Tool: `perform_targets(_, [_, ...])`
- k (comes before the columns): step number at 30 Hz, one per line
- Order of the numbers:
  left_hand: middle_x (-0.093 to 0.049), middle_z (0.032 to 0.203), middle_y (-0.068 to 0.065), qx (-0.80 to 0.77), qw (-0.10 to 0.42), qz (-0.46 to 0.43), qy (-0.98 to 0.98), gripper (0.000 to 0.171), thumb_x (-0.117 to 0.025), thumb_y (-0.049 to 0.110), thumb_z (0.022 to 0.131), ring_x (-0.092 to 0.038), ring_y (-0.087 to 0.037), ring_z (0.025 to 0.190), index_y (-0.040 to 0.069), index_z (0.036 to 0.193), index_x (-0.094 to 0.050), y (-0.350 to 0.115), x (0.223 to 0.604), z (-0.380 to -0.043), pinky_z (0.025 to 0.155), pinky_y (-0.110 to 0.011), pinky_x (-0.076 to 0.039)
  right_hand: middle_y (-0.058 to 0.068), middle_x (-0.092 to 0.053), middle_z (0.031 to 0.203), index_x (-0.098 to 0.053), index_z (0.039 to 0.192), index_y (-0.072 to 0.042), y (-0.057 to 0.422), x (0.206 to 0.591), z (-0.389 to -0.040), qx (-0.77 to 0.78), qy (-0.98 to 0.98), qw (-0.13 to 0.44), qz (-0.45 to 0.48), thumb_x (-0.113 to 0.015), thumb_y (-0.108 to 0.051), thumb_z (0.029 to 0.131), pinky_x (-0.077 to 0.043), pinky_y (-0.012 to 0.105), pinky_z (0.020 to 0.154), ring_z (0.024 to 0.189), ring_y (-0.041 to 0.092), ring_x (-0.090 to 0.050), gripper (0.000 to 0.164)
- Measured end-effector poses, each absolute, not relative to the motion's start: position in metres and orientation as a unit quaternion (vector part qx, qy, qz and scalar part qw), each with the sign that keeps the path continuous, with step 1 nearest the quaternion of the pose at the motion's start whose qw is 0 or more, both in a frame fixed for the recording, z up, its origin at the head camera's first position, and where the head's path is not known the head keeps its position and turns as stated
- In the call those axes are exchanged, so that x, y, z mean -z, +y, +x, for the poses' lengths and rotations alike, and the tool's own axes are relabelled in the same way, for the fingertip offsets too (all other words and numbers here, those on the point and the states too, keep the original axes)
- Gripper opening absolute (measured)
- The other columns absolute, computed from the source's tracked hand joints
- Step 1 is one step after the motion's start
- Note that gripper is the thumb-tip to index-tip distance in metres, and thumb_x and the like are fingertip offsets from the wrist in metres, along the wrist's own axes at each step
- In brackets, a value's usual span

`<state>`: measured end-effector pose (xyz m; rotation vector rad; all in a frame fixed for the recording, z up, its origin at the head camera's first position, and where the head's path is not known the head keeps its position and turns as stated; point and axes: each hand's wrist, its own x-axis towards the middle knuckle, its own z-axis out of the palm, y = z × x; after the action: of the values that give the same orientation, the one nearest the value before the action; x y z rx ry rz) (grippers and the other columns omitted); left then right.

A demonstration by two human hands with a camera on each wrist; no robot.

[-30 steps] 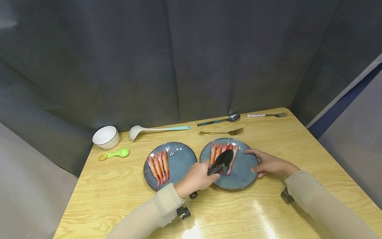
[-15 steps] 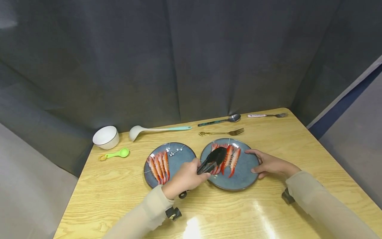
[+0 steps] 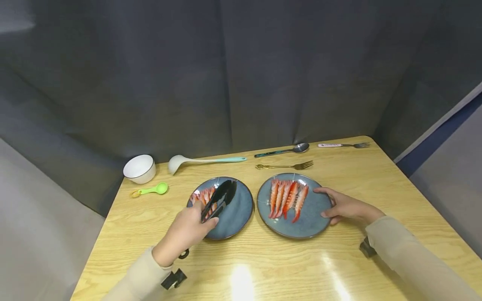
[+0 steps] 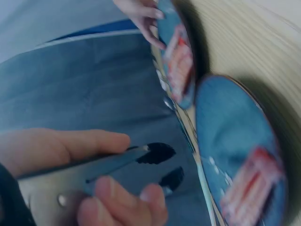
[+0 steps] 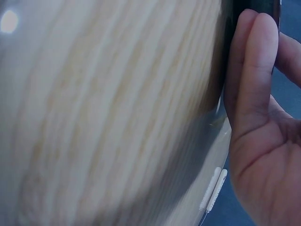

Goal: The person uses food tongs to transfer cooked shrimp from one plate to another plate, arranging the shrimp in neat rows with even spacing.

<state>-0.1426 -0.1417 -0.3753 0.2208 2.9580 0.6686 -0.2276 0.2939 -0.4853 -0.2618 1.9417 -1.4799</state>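
My left hand (image 3: 188,228) grips a pair of black-tipped tongs (image 3: 222,196) above the left blue plate (image 3: 239,211). In the left wrist view, the tong tips (image 4: 157,153) stand apart with nothing between them. Several red-and-white shrimp (image 3: 201,195) lie on the left side of that plate, partly hidden by hand and tongs. On the right blue plate (image 3: 316,211), several more shrimp (image 3: 288,198) lie side by side. My right hand (image 3: 344,207) holds this plate's right rim, thumb and fingers around the edge; the right wrist view shows fingers (image 5: 258,61) against its side.
Behind the plates lie a ladle (image 3: 203,160), a spoon (image 3: 282,150), a gold fork (image 3: 284,166) and a fork with a pale handle (image 3: 342,145). A white bowl (image 3: 139,169) and a green measuring spoon (image 3: 154,189) stand at the left. Dark curtains (image 3: 263,75) hang behind the table.
My left hand has carried the tongs leftward from over the right plate to over the left one. The rightmost shrimp on the right plate now lies uncovered. My right hand stays at the rim.
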Motion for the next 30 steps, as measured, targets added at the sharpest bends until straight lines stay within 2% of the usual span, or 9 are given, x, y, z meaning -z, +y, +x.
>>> perform_targets(2, [-0.058,0.075,-0.010,-0.188,0.042,0.053,0.980,0.062,-0.063,0.042,0.074,-0.054,-0.014,0.060,-0.006,0.110,-0.046,-0.150,0.376,-0.138,0.049,-0.030,-0.040,0.034,-0.026,0.121,-0.005,0.139,-0.012,0.295,0.486,-0.228,0.572,0.741,0.337,-0.099,-0.062,-0.001,0.078,-0.048,0.044,0.059,0.073,0.028,-0.058,0.083])
perform_targets(5, [-0.059,0.075,-0.014,-0.147,0.044,0.039,0.987,0.061,-0.066,0.040,0.072,-0.056,-0.020,0.063,-0.007,0.105,-0.047,-0.157,0.379,-0.130,0.048,-0.034,-0.041,0.034,-0.021,0.124,-0.005,0.139,-0.012,0.295,0.486,-0.227,0.576,0.739,0.337,-0.093,-0.062,0.000,0.078,-0.048,0.044,0.060,0.073,0.028,-0.058,0.084])
perform_targets(10, [-0.059,0.074,-0.015,-0.110,0.052,0.036,0.992,0.070,-0.067,0.042,0.070,-0.058,-0.023,0.063,-0.011,0.110,-0.045,-0.159,0.382,-0.123,0.046,-0.035,-0.041,0.032,-0.010,0.128,-0.006,0.139,-0.012,0.297,0.489,-0.228,0.578,0.738,0.335,-0.089,-0.063,0.000,0.077,-0.048,0.042,0.059,0.071,0.027,-0.057,0.085])
perform_targets(19, [-0.059,0.076,-0.016,-0.117,0.053,0.023,0.991,0.066,-0.068,0.041,0.070,-0.057,-0.023,0.064,-0.011,0.106,-0.047,-0.156,0.384,-0.125,0.047,-0.036,-0.041,0.032,-0.016,0.122,-0.006,0.139,-0.012,0.296,0.491,-0.228,0.579,0.737,0.334,-0.096,-0.063,-0.001,0.077,-0.048,0.042,0.058,0.063,0.023,-0.056,0.085])
perform_targets(25, [-0.059,0.077,-0.015,-0.126,0.063,0.034,0.989,0.072,-0.067,0.043,0.070,-0.057,-0.024,0.065,-0.010,0.112,-0.044,-0.147,0.384,-0.128,0.050,-0.036,-0.043,0.032,-0.010,0.125,-0.005,0.138,-0.011,0.295,0.489,-0.226,0.578,0.738,0.332,-0.104,-0.062,-0.001,0.078,-0.047,0.044,0.058,0.065,0.024,-0.056,0.084])
perform_targets(30, [-0.060,0.082,-0.017,-0.128,0.077,0.032,0.988,0.072,-0.067,0.043,0.070,-0.058,-0.026,0.069,-0.010,0.114,-0.045,-0.149,0.380,-0.127,0.051,-0.037,-0.043,0.031,-0.010,0.124,-0.006,0.138,-0.011,0.295,0.487,-0.226,0.573,0.742,0.330,-0.106,-0.062,-0.002,0.078,-0.047,0.045,0.059,0.065,0.023,-0.056,0.083])
